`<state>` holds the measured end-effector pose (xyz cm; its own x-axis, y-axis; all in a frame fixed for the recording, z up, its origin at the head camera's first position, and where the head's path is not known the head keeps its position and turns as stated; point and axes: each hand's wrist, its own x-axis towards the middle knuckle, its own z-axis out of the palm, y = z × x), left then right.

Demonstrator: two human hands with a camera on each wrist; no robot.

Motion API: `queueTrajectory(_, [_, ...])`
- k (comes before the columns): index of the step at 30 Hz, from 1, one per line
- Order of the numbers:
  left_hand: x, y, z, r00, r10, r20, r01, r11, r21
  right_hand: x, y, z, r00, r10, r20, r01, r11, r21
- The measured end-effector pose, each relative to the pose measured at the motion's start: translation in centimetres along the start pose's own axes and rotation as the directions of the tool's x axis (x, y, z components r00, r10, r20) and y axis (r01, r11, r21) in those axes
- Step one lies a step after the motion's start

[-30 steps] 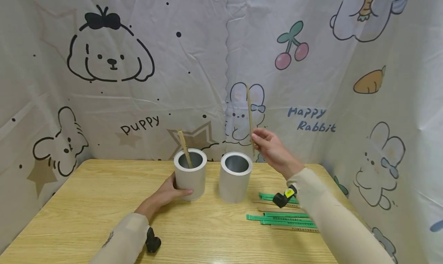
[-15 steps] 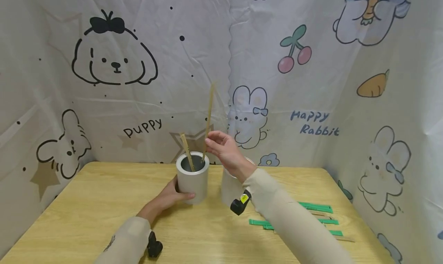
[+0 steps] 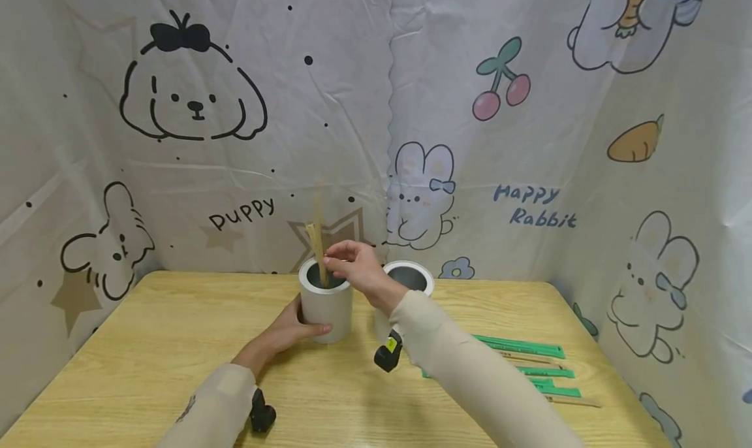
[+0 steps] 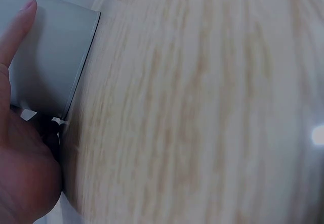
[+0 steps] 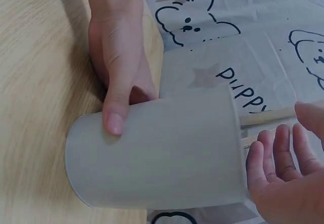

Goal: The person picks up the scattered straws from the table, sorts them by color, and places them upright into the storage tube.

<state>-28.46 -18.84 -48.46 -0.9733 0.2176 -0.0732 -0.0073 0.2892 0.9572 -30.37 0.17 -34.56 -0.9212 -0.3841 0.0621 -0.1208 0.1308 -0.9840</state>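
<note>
My left hand (image 3: pixel 282 336) grips the lower side of a white canister (image 3: pixel 326 314) with a grey inside; the thumb lies across its front, the other fingers behind. Two tan paper-wrapped straws (image 3: pixel 318 242) stand together in this canister, one blurred at its top. Over the rim is my right hand (image 3: pixel 360 268), thumb and index fingertips right beside the straws. In the right wrist view its fingers (image 5: pixel 283 153) are loosely bent, with a gap between thumb and index; the straws (image 5: pixel 268 117) stick out of the mouth beyond. A second white canister (image 3: pixel 408 275) stands partly behind the right wrist.
Several green and tan wrapped straws (image 3: pixel 523 347) lie on the right of the wooden table (image 3: pixel 176 343), partly covered by the right sleeve. A printed curtain (image 3: pixel 329 108) hangs at the back and sides. Small black wrist cameras sit on both sleeves.
My right hand has carried a tan straw leftward from beyond the second canister to the left one and down into its mouth. My left hand has stayed on its canister.
</note>
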Motion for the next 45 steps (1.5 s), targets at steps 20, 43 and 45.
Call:
queueTrajectory(20, [0.0, -0.1, 0.0, 1.000, 0.026, -0.001, -0.026, 1.000, -0.012, -3.8, -2.8, -7.6, 0.986, -0.118, 0.119, 0.143, 0.960, -0.240])
queueTrajectory(43, [0.1, 0.0, 0.2, 0.999, 0.052, 0.000, -0.052, 0.998, -0.024, -11.1, 4.3, -19.4, 0.993, 0.004, 0.117, 0.043, 0.917, -0.398])
queueTrajectory(45, [0.1, 0.0, 0.2, 0.999, 0.050, -0.002, -0.050, 0.998, -0.027, -11.7, 5.4, -20.4, 0.993, 0.021, 0.120, 0.031, 0.910, -0.413])
